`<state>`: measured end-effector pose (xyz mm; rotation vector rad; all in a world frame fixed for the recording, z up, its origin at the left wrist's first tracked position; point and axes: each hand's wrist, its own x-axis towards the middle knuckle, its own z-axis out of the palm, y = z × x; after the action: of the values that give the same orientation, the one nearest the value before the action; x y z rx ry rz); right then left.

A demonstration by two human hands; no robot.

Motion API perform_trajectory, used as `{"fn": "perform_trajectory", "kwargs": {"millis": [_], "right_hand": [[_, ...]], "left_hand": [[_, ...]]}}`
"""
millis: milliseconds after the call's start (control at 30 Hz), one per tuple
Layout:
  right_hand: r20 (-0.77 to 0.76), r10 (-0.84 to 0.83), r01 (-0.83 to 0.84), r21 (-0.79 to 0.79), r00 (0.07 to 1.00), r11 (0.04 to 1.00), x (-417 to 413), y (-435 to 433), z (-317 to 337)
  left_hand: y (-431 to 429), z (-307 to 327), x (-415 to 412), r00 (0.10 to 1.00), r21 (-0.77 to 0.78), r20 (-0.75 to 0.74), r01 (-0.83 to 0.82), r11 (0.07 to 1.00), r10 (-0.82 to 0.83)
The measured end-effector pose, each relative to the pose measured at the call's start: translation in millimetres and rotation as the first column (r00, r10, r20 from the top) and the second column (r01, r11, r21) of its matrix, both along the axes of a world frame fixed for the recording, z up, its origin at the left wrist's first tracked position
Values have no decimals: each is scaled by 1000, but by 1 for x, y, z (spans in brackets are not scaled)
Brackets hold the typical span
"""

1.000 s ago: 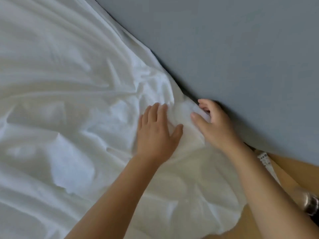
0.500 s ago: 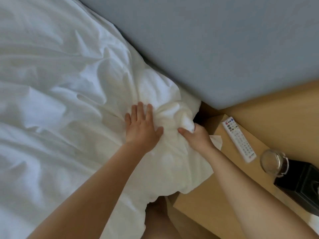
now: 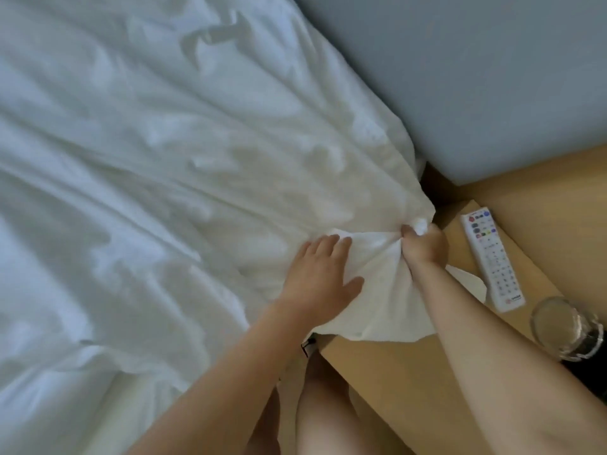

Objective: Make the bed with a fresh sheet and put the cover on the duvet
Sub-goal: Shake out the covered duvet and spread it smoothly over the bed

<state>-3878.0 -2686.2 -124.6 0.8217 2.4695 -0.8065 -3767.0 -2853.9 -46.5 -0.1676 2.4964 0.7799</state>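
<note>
Right hand [image 3: 425, 246] fist-grips bunched white sheet [image 3: 164, 159] corner — left hand [image 3: 323, 274] beside it, fingers flat, pressing the fabric.

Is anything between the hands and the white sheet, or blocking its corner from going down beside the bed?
Nothing separates them: the right hand grips the sheet corner, the left hand presses flat on it. The nightstand stands close beside that corner, and loose sheet drapes over its edge, so the gap looks tight.

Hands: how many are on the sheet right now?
2. The left hand lies flat on the crumpled white sheet; the right hand grips its bunched corner, above the light wooden nightstand.
</note>
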Motion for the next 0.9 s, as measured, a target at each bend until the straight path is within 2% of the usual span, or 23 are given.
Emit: {"fn": "perform_trajectory", "kwargs": {"millis": [67,100,167,200,233,267,300,333,367,400,433,500,567,633,667,700,733,767,800,833,900], "right_hand": [[22,42,-43,59,999,997,0,-2,7],[-1,84,-83,96,996,992,6,-5,15],[-111,198,-184,127,974,975,28,-9,34],[-169,239,-221,118,956,968,42,-11,43],[-214,249,-237,77,945,968,59,-14,51],[-234,245,-249,15,941,968,77,-17,58],[-231,248,-266,-49,941,963,98,-21,64],[-208,261,-288,-108,943,952,117,-26,69],[-175,285,-312,-156,942,937,134,-32,72],[-149,312,-337,-189,938,923,148,-37,74],[-136,343,-365,-203,929,909,158,-42,74],[-141,425,-445,-171,894,879,168,-50,73],[-159,514,-534,-127,843,836,170,-55,73],[-121,480,-495,-186,869,849,176,-57,72],[-47,370,-369,-262,928,892,179,-60,73],[97,187,-144,-339,978,930,181,-63,75],[310,-13,133,-372,951,919,182,-66,74],[503,-152,367,-362,851,857,182,-69,72],[637,-206,516,-348,743,783,180,-72,71],[689,-233,605,-363,686,708,178,-75,70],[640,-315,676,-453,700,581,172,-84,67]], "left_hand": [[-23,27,30,971,66,-150,-176,982,184],[-34,40,50,929,95,-227,-277,956,292],[-51,56,98,776,100,-365,-517,850,515],[-57,61,123,671,75,-396,-657,750,627],[-61,64,142,546,48,-372,-796,603,751],[-64,64,158,380,16,-299,-915,403,875],[-64,63,171,189,-18,-183,-982,189,965],[-61,62,178,23,-21,-68,-1000,22,997],[-57,59,180,-66,45,28,-997,-67,997],[-51,54,178,-60,173,92,-982,-75,994],[-44,49,173,4,289,138,-957,-36,990],[-33,40,154,113,405,202,-914,22,973],[-33,29,132,83,452,255,-891,-43,963],[-40,20,121,40,490,298,-864,-117,954],[-45,16,118,26,498,327,-854,-148,945],[-48,12,117,18,497,358,-850,-174,934],[-51,9,118,15,491,385,-850,-191,923],[-52,8,118,21,487,405,-851,-196,914],[-54,7,118,37,486,423,-852,-193,905],[-55,7,117,49,489,446,-850,-197,894],[-58,7,112,55,489,468,-847,-207,882]]}}
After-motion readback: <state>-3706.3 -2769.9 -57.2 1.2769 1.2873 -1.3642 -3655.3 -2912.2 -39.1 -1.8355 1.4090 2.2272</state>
